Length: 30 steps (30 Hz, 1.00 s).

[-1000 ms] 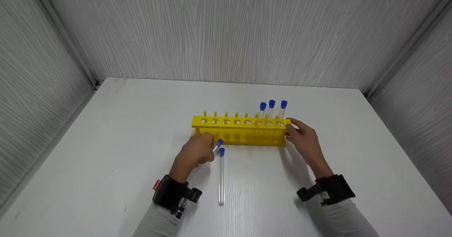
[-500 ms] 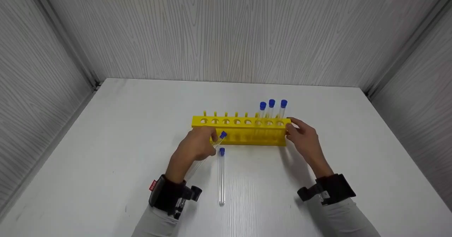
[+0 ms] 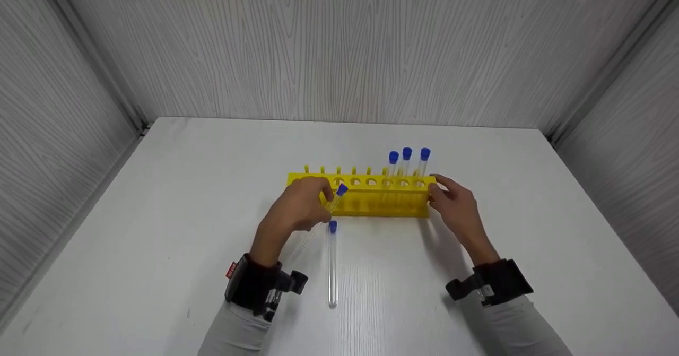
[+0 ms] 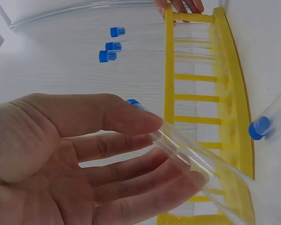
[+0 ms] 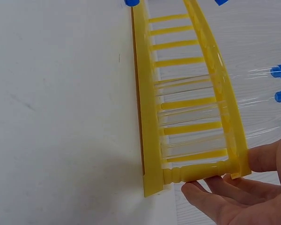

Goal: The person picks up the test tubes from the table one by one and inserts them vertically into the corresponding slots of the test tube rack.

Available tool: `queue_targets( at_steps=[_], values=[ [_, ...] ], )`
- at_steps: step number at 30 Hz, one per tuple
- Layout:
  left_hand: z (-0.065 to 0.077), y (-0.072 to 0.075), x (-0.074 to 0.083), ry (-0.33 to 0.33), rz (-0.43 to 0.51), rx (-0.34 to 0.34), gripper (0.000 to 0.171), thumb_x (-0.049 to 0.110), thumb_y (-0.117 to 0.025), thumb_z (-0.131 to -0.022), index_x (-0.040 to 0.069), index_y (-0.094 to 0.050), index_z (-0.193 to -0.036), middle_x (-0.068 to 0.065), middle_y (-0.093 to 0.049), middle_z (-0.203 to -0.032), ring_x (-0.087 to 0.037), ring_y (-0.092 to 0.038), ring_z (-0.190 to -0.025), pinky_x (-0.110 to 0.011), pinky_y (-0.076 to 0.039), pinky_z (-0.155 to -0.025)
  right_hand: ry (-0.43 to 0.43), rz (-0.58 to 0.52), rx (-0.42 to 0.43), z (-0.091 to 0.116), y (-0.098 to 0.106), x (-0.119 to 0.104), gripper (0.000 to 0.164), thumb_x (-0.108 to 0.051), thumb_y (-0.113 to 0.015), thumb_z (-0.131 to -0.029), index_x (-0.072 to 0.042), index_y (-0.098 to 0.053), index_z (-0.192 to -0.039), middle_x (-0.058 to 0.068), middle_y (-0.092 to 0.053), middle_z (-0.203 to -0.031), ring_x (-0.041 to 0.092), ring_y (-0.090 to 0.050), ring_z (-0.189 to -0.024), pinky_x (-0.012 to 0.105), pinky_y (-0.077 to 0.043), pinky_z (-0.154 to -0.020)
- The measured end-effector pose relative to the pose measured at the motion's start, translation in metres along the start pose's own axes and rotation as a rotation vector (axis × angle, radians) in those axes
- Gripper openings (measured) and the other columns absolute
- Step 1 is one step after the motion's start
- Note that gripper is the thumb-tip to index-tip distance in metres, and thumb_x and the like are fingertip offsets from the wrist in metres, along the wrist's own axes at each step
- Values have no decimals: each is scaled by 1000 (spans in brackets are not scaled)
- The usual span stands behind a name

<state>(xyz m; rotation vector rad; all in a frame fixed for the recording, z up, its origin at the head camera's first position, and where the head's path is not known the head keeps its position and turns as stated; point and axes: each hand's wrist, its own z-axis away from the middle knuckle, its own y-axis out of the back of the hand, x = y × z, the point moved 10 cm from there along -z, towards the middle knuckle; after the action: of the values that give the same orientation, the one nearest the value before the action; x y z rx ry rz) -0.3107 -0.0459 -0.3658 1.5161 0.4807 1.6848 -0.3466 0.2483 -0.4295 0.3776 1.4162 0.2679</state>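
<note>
Both hands [image 3: 297, 205] [image 3: 456, 205] in thumb-and-finger grip, well apart

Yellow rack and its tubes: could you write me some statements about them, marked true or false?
1. Three capped tubes sit in the yellow rack. True.
2. The right hand holds one end of the rack. True.
3. No tube is held. False: the left hand holds a tilted tube.
4. Another tube lies on the table. True.
5. Every cap is red. False: the caps are blue.
6. The racked tubes sit nearer the left hand. False: nearer the right.
</note>
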Motion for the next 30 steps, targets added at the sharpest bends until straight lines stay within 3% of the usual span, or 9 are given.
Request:
queue_targets(
  at_steps=[5,8,12,19,30],
  values=[
    [-7,1,18,-52,-5,6,37,4,-71,-87,1,-68,-124,-16,-59,-141,-24,-69,-77,-27,-58,-61,-15,15,-1,0,0,0,56,-35,-48,-108,-14,-37,-158,12,-44,-158,26,-56,-133,38,-49,-108],
    [-15,5,31,-86,-30,32,40,6,-68,-89,0,-67,-128,-16,-61,-140,-26,-68,-94,-33,-60,-77,-26,22,4,0,0,1,56,-36,-48,-107,-15,-37,-158,12,-45,-157,26,-57,-132,38,-49,-108],
    [-25,12,42,-81,-29,81,39,10,-68,-91,0,-67,-129,-15,-66,-134,-27,-64,-110,-39,-57,-95,-12,29,10,0,0,0,56,-37,-48,-107,-16,-38,-158,13,-47,-156,26,-58,-131,37,-50,-107],
    [-36,26,62,-123,6,144,33,9,-67,-93,3,-68,-126,-12,-72,-109,-23,-67,-88,-33,-60,-76,35,16,19,-1,1,1,56,-36,-49,-107,-13,-40,-157,15,-50,-152,26,-60,-129,34,-52,-103],
    [-38,40,88,-215,69,256,29,9,-66,-92,7,-68,-121,-10,-71,-108,-24,-68,-91,-33,-59,-73,13,6,11,0,0,1,55,-36,-48,-107,-14,-39,-157,14,-49,-154,25,-57,-132,36,-50,-106]
  ],
)
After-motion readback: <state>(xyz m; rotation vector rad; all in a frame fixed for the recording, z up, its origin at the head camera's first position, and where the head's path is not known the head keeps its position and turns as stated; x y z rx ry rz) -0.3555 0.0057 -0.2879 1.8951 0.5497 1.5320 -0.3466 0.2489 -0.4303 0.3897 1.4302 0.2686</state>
